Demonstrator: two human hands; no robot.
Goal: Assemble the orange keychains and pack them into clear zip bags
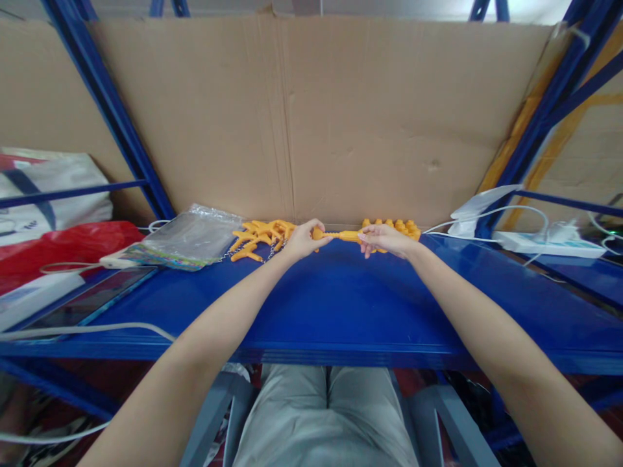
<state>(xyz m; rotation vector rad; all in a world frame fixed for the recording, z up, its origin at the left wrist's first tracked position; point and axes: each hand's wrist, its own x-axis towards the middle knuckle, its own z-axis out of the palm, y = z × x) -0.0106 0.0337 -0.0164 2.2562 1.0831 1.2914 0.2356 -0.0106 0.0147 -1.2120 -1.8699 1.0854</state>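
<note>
Both my hands reach to the back of a blue shelf (341, 305) and hold one orange plastic piece (341, 235) between them. My left hand (302, 240) pinches its left end, fingers closed. My right hand (384, 240) grips its right end, fingers closed. A pile of orange curved parts (260, 237) with small chains lies just left of my left hand. Behind my right hand sits a row of orange rounded parts (402, 226).
Clear plastic bags (187, 237) lie left of the pile, with a tablet (92, 298), a white cable (87, 329) and a red bag (63, 246) further left. A white power strip (549, 245) and cables sit at right. A cardboard wall (311, 117) backs the shelf.
</note>
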